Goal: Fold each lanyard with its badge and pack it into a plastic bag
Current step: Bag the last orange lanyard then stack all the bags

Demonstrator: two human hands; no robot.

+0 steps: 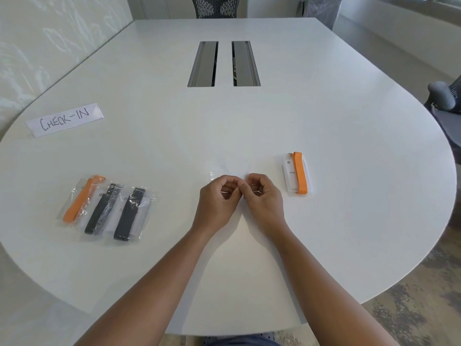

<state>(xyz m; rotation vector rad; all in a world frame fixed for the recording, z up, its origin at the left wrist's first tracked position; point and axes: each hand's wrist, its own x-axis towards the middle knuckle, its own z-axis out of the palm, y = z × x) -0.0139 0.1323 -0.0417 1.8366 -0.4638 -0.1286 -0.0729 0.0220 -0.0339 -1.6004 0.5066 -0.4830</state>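
Note:
A clear, empty plastic bag lies flat on the white table in front of me. My left hand and my right hand meet at its near edge, and the fingers of both pinch that edge. To the right, a folded orange lanyard with its white badge lies loose on the table, untouched. At the left lie three packed bags side by side: one with an orange lanyard and two with black lanyards.
A white "CHECK-IN" sign stands at the far left. Two cable slots are set into the table's middle. Office chairs stand at the far end and at the right edge.

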